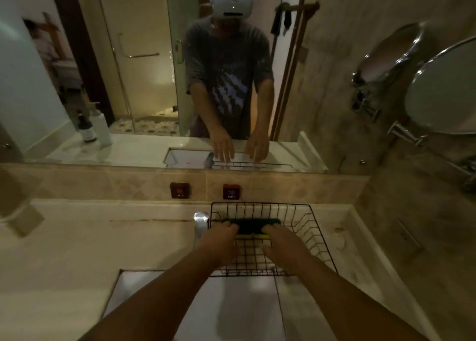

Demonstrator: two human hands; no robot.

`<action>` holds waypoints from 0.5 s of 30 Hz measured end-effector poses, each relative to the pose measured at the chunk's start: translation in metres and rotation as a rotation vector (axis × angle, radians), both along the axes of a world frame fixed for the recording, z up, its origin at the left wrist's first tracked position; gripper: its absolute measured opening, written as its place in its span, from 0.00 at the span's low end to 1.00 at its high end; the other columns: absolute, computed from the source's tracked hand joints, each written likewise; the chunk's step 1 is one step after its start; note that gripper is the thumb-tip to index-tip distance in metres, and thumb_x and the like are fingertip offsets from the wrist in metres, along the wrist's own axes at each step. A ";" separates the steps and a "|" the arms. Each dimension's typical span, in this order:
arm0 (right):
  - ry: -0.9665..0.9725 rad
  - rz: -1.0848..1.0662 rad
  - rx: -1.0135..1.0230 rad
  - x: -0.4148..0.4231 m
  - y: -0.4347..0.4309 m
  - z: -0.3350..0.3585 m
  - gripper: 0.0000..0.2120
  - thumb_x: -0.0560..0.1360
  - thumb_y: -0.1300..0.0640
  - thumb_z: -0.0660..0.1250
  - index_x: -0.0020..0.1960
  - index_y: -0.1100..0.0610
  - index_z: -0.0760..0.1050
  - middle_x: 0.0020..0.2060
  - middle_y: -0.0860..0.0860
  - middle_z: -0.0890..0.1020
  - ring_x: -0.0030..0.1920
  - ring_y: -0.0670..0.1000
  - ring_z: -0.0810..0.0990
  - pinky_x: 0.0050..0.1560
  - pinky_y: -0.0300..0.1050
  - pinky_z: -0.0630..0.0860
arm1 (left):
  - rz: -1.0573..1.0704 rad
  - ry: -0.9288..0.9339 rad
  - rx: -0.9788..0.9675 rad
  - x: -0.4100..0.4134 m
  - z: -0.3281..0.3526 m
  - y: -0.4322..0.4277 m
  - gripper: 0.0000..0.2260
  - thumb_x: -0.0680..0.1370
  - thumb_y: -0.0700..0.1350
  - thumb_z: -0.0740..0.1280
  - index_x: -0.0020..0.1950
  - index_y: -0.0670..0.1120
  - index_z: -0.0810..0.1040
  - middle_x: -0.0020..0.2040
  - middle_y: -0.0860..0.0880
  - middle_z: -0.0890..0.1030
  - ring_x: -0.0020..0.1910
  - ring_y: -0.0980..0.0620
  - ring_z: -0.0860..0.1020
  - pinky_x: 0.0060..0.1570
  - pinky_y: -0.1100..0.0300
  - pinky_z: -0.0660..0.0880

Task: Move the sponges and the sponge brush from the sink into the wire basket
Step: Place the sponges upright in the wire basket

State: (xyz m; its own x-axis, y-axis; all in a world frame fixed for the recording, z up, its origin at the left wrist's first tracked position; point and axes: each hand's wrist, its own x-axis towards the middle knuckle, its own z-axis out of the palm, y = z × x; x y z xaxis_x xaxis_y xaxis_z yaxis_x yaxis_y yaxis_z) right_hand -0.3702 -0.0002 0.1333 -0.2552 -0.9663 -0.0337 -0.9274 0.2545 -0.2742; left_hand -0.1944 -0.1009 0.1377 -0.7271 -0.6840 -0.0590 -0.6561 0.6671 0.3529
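A black wire basket (pixel 313 227) stands on the counter behind the white sink (pixel 231 304). Inside it, near the far wall, lies a green and yellow sponge (pixel 251 226). My left hand (pixel 221 243) and my right hand (pixel 283 245) both reach into the basket, fingertips on the sponge's left and right ends. Whether the fingers grip it or only touch it I cannot tell. The visible part of the sink holds nothing; my forearms hide some of it. No sponge brush is visible.
A chrome tap (pixel 201 222) stands just left of the basket. Hot and cold labels (pixel 180 190) sit on the tiled backsplash under a large mirror. Bottles (pixel 95 130) show in the mirror at left. A round shaving mirror (pixel 443 88) juts out at right.
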 end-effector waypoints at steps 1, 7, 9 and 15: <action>0.007 -0.015 0.003 0.008 0.005 0.006 0.22 0.76 0.49 0.64 0.68 0.52 0.68 0.59 0.52 0.75 0.55 0.52 0.76 0.49 0.45 0.75 | -0.011 0.005 0.003 0.007 0.003 0.004 0.20 0.77 0.46 0.68 0.69 0.48 0.72 0.67 0.47 0.75 0.65 0.48 0.73 0.63 0.51 0.74; 0.032 -0.054 -0.089 0.057 0.034 0.026 0.17 0.74 0.48 0.65 0.62 0.50 0.71 0.52 0.50 0.76 0.48 0.48 0.74 0.45 0.42 0.75 | -0.070 0.071 -0.016 0.056 0.017 0.027 0.20 0.77 0.47 0.68 0.68 0.47 0.72 0.65 0.47 0.75 0.57 0.48 0.78 0.52 0.56 0.77; 0.015 -0.056 -0.095 0.071 0.044 0.029 0.18 0.74 0.48 0.66 0.62 0.51 0.71 0.52 0.50 0.76 0.48 0.48 0.74 0.46 0.42 0.75 | -0.082 0.089 0.001 0.070 0.022 0.035 0.20 0.77 0.47 0.68 0.68 0.47 0.72 0.65 0.47 0.74 0.53 0.48 0.79 0.46 0.57 0.78; -0.022 -0.046 -0.126 0.099 0.063 0.034 0.20 0.75 0.47 0.66 0.64 0.52 0.72 0.56 0.52 0.77 0.54 0.51 0.76 0.50 0.44 0.74 | -0.086 0.121 0.000 0.095 0.035 0.052 0.16 0.77 0.48 0.68 0.64 0.48 0.73 0.62 0.47 0.76 0.44 0.52 0.77 0.40 0.62 0.76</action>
